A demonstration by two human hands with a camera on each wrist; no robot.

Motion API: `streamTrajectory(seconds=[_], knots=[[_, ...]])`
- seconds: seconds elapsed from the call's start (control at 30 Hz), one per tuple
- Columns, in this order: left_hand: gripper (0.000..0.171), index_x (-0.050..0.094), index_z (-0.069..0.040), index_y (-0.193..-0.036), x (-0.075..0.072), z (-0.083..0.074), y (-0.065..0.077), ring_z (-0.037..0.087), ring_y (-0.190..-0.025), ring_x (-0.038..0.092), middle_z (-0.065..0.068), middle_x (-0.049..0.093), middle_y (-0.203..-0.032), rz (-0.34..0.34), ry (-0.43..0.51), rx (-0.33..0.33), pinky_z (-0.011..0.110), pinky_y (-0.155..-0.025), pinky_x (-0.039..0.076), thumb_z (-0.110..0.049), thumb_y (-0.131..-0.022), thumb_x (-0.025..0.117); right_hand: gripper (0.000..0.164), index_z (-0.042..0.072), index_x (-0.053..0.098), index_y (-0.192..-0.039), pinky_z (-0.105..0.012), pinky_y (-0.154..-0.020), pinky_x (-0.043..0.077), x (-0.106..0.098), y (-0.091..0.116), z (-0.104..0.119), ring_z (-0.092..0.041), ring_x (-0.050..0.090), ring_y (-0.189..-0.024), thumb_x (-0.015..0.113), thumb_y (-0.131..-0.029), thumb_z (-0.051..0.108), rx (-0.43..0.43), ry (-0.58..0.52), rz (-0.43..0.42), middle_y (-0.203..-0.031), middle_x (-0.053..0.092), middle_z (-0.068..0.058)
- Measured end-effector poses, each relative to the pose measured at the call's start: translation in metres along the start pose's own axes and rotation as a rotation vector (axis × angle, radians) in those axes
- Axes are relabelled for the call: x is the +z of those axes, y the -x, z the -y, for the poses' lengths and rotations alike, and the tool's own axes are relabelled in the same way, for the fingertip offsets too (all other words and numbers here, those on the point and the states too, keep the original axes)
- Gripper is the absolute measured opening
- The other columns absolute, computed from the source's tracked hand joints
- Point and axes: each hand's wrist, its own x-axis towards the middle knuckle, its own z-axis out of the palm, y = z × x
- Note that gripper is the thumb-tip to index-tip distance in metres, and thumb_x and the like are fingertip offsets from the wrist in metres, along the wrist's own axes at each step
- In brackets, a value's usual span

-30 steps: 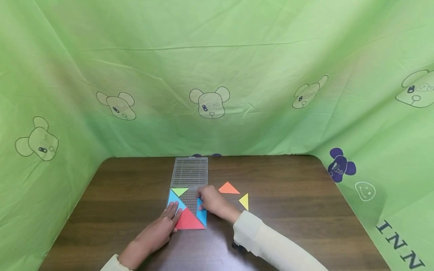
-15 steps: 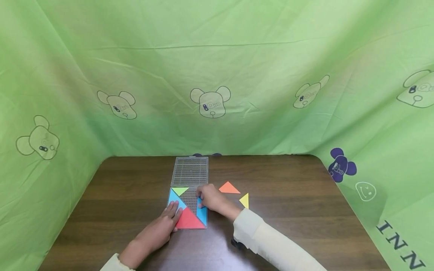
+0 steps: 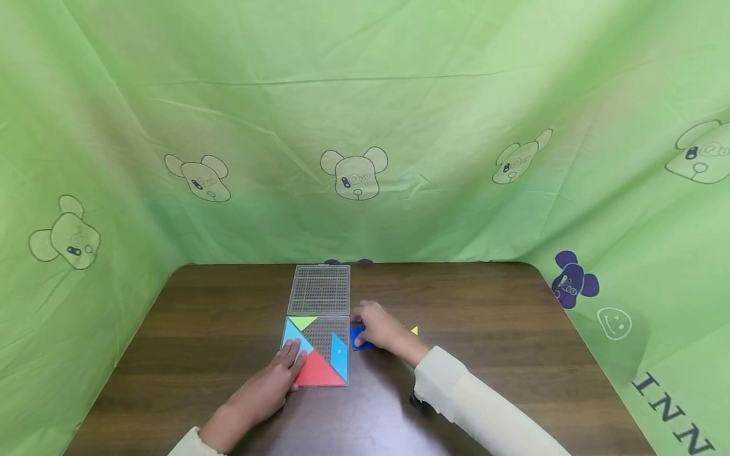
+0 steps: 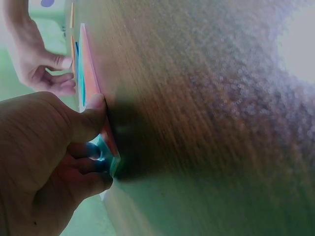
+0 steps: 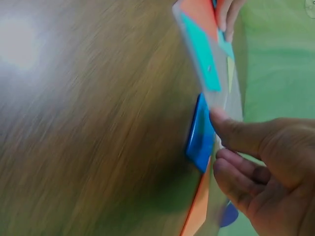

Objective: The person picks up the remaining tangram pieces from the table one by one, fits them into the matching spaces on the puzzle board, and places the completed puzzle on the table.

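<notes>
Two-handed: gripping tray (image 3: 322, 334) at its near-left corner with left hand (image 3: 278, 373); right of tray, at blue square (image 5: 201, 140) with right hand (image 3: 379, 326), cannot tell whether pinching it.

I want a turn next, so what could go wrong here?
The right hand is right at the dark blue piece and might fumble it. Its wrist partly hides the yellow piece, so it could brush that. The slanted light blue piece has bare tray beside it, so a bump might slide it.
</notes>
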Motion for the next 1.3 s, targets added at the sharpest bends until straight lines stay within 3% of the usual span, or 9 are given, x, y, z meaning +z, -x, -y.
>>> streamTrajectory(seconds=[0.13,0.37,0.6,0.73,0.9,1.0,1.1,1.3], knots=[[0.054,0.052,0.007,-0.144,0.000,0.001,0.000,0.049,-0.147,0.039,0.031,0.040,-0.158,0.005,0.007,-0.003,0.056,-0.112,0.045,-0.013,-0.097,0.068,0.041,0.003,0.076,-0.112,-0.043,-0.093,0.057,-0.001,0.005,-0.008,-0.026,0.064,-0.102,0.091,-0.075,0.012,-0.048,0.050,0.042,-0.106,0.071,-0.011],[0.055,0.052,0.005,-0.146,0.001,0.002,0.000,0.048,-0.148,0.038,0.030,0.040,-0.159,0.016,0.002,-0.005,0.054,-0.112,0.045,-0.014,-0.097,0.069,0.035,0.007,0.076,-0.108,-0.030,-0.090,0.056,0.000,0.007,-0.007,-0.021,0.062,-0.101,0.090,-0.077,0.016,-0.127,0.202,0.077,-0.105,0.069,-0.006],[0.054,0.052,0.007,-0.145,0.002,0.001,0.000,0.049,-0.146,0.040,0.031,0.041,-0.157,-0.006,-0.012,0.011,0.054,-0.112,0.046,-0.013,-0.097,0.068,0.042,0.005,0.066,-0.107,-0.029,-0.087,0.053,0.001,0.005,0.001,-0.019,0.052,-0.099,0.092,-0.075,0.014,-0.062,0.161,0.125,-0.103,0.063,-0.005],[0.053,0.053,0.007,-0.144,0.002,0.001,0.000,0.050,-0.145,0.041,0.032,0.042,-0.156,-0.016,-0.017,0.019,0.054,-0.111,0.046,-0.012,-0.097,0.068,0.044,0.007,0.061,-0.104,-0.027,-0.083,0.051,0.001,0.006,0.004,-0.016,0.049,-0.094,0.093,-0.074,0.014,-0.043,0.182,0.111,-0.099,0.059,-0.002],[0.053,0.054,0.007,-0.143,0.001,0.001,-0.001,0.050,-0.145,0.042,0.032,0.043,-0.155,-0.020,-0.027,0.022,0.054,-0.110,0.047,-0.012,-0.097,0.069,0.038,0.006,0.055,-0.098,-0.021,-0.067,0.047,0.000,0.008,0.001,-0.013,0.050,-0.083,0.087,-0.079,0.002,-0.049,0.104,0.087,-0.092,0.050,0.000],[0.053,0.055,0.008,-0.142,0.001,0.002,-0.001,0.050,-0.144,0.043,0.033,0.044,-0.154,-0.027,-0.034,0.029,0.054,-0.110,0.048,-0.012,-0.096,0.069,0.031,0.005,0.054,-0.093,-0.022,-0.065,0.044,-0.004,0.010,-0.001,-0.014,0.050,-0.078,0.082,-0.081,-0.003,-0.075,0.051,0.060,-0.086,0.054,-0.005],[0.052,0.055,0.008,-0.142,0.002,0.002,-0.001,0.050,-0.144,0.043,0.033,0.044,-0.154,-0.028,-0.036,0.030,0.054,-0.110,0.047,-0.012,-0.096,0.070,0.025,0.005,0.057,-0.092,-0.023,-0.065,0.046,-0.009,0.012,-0.003,-0.014,0.053,-0.078,0.077,-0.084,-0.007,-0.074,-0.004,0.056,-0.085,0.062,-0.010],[0.053,0.054,0.007,-0.143,0.002,0.001,-0.001,0.049,-0.145,0.041,0.031,0.043,-0.156,-0.007,-0.018,0.013,0.054,-0.111,0.046,-0.013,-0.096,0.070,0.017,0.001,0.064,-0.105,-0.032,-0.076,0.061,-0.017,0.013,-0.002,-0.022,0.066,-0.091,0.068,-0.092,-0.009,0.030,-0.106,0.055,-0.097,0.069,-0.014]])
